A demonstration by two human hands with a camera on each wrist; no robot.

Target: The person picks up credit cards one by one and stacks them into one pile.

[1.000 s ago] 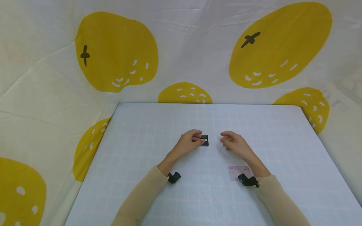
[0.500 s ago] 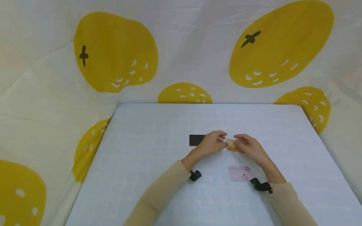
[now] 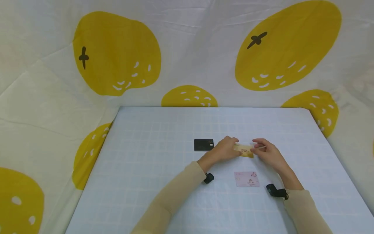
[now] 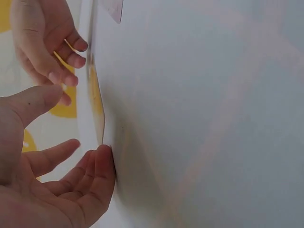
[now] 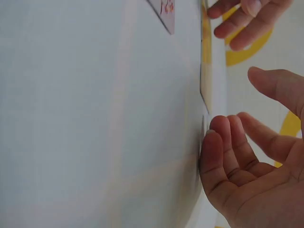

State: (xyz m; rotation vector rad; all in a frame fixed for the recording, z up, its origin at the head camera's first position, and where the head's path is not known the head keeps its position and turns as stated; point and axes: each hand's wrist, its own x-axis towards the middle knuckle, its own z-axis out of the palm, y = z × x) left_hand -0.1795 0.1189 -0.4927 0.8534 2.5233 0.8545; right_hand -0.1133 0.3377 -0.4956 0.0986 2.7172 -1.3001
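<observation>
A gold card lies flat on the table between my two hands. My left hand is at its left end, thumb and fingertips right at the edge. In the left wrist view, that hand's thumb and fingers stand wide apart, and the little-finger side rests on the table beside the gold card. Just off the card's right end is my right hand, loosely bent with nothing in it. The right wrist view shows its fingertips low at the table, near the end of the gold card.
Left of the gold card lies a black card with a chip, partly overlapped by my left hand. A pink flowered card is nearer to me. The pale checked table ends at a fruit-print cloth behind.
My left hand has left the black card and moved right to the gold card. The gold card now lies on the table, and my right hand has drawn back to the right from it.
</observation>
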